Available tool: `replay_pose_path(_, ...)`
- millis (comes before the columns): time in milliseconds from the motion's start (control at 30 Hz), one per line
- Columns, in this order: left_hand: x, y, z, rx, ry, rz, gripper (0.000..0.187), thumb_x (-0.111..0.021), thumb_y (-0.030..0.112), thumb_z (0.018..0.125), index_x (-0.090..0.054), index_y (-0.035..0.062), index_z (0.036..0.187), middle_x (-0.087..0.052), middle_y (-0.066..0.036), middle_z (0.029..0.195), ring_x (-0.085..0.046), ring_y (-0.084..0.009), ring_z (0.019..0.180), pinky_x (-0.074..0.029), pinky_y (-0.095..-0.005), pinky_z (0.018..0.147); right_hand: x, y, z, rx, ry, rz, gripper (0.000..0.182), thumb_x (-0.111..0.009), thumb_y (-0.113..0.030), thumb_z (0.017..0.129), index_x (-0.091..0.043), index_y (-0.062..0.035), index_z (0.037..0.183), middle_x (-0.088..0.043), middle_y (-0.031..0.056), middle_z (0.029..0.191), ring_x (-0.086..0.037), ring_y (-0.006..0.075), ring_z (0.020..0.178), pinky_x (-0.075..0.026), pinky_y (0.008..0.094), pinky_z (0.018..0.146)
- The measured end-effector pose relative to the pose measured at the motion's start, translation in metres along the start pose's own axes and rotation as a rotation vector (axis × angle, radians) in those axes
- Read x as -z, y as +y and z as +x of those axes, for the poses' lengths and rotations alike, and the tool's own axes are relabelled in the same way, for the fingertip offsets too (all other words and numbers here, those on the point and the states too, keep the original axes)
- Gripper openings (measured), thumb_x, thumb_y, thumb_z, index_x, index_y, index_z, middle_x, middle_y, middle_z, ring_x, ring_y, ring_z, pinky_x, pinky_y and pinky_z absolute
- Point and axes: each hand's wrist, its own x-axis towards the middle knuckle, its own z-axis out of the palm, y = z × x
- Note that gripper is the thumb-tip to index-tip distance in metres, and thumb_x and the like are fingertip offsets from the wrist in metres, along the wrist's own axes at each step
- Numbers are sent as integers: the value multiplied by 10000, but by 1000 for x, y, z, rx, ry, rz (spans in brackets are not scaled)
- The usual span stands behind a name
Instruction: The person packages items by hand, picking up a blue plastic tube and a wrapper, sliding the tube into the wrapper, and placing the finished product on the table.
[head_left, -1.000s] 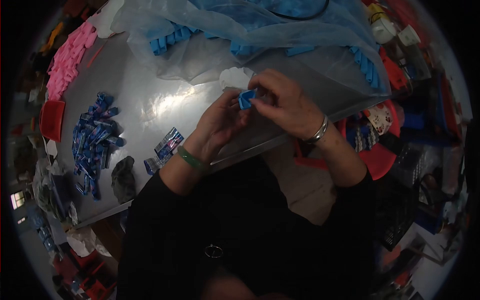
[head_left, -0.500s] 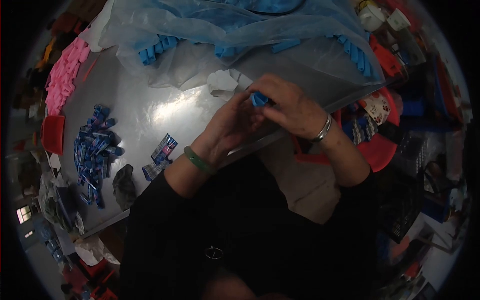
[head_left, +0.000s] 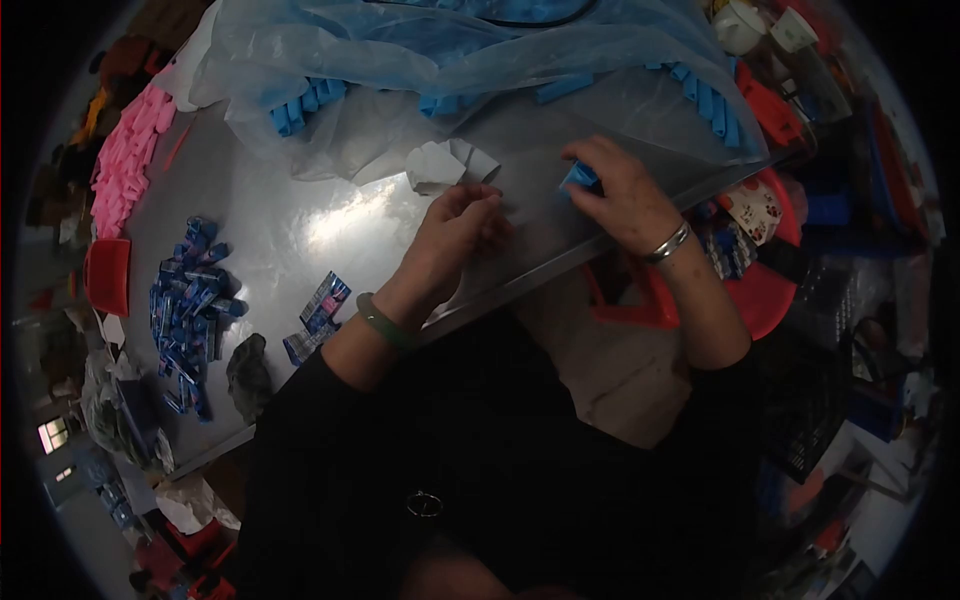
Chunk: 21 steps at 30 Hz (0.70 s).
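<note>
My right hand (head_left: 622,200) pinches a small folded blue piece (head_left: 579,177) between thumb and fingers, over the right part of the metal table (head_left: 290,230). To its left is my left hand (head_left: 460,232), its fingers curled together just in front of crumpled white paper (head_left: 437,167); whether it holds anything is too blurred to tell. The hands are apart. Blue rolled pieces (head_left: 705,100) lie under a clear plastic sheet (head_left: 400,60) at the far side.
A heap of blue printed packets (head_left: 190,300) lies on the left, with a few more packets (head_left: 320,315) nearer my left forearm. Beyond are pink pieces (head_left: 130,160) and a red box (head_left: 107,277). Red baskets (head_left: 770,290) stand at the right, below the table edge.
My hands have moved apart. The right hand has shifted right with the blue piece, and the left has drawn slightly left with its fingers curled closer together.
</note>
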Motion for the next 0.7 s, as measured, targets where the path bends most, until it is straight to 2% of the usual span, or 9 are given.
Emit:
replay_pose_path(100, 0, 2, 1, 8, 3, 33, 315, -573, 226, 914, -515, 4, 1129, -632, -94, 847, -587, -124, 724, -475, -251, 673, -5, 8, -4, 44, 72, 35, 399, -627, -84, 810, -501, -26, 1183, -558, 174, 1063, -591, 349, 906, -489, 387, 806)
replay_pose_path(167, -1, 5, 0, 3, 10, 64, 308, -573, 226, 914, -521, 8, 1126, -628, -84, 851, -584, -120, 728, -475, -249, 674, 0, -1, -6, -112, 72, 147, 457, -662, -57, 786, -505, -41, 1215, -574, 136, 1073, -607, 236, 856, -506, 318, 749)
replay_pose_path(233, -1, 11, 1, -55, -41, 130, 288, -574, 236, 916, -538, 26, 1109, -612, -59, 841, -577, -113, 734, -476, -248, 676, 2, 0, -5, -90, 44, 138, 480, -667, -55, 781, -498, -40, 1230, -567, 138, 1096, -608, 226, 854, -506, 317, 746)
replay_pose_path(367, -2, 22, 1, -25, -116, 205, 303, -556, 229, 932, -542, 16, 1146, -614, -60, 864, -604, -134, 784, -483, -254, 712, -1, 8, -6, -23, -23, 19, 579, -680, -45, 768, -455, -45, 1301, -543, 137, 1166, -604, 198, 849, -507, 307, 747)
replay_pose_path(500, -4, 32, 0, -39, -152, 316, 261, -553, 208, 933, -554, 16, 1110, -611, -52, 832, -599, -124, 748, -492, -258, 699, 2, 0, -9, -17, 49, 101, 634, -669, -30, 768, -416, -60, 1348, -527, 128, 1189, -594, 184, 844, -507, 302, 750)
replay_pose_path(567, -5, 40, -1, -51, -150, 334, 251, -555, 196, 932, -552, 17, 1109, -611, -49, 826, -597, -120, 739, -495, -259, 694, 11, -5, -12, -148, 32, 203, 643, -654, -15, 773, -402, -67, 1362, -518, 118, 1200, -586, 182, 844, -505, 297, 761)
replay_pose_path(633, -4, 49, 1, -180, -135, 411, 192, -558, 155, 926, -575, 11, 1053, -608, -41, 826, -592, -122, 735, -495, -268, 689, 26, -1, -11, -161, 16, 205, 636, -642, -16, 782, -398, -68, 1367, -510, 123, 1209, -585, 179, 849, -504, 294, 765)
replay_pose_path(667, -3, 54, 4, -183, -132, 410, 192, -558, 155, 926, -575, 11, 1053, -608, -41, 826, -592, -122, 735, -495, -268, 689, 32, 3, -13, -180, 2, 208, 629, -631, -18, 792, -394, -68, 1373, -503, 127, 1218, -585, 175, 853, -502, 291, 769)
replay_pose_path(700, -1, 60, 9, -352, -83, 600, 182, -577, 163, 909, -583, 17, 1017, -610, -57, 808, -596, -142, 715, -500, -287, 676, 37, 11, -11, -177, 0, 207, 629, -631, -18, 792, -394, -68, 1373, -503, 127, 1218, -585, 175, 853, -502, 291, 769)
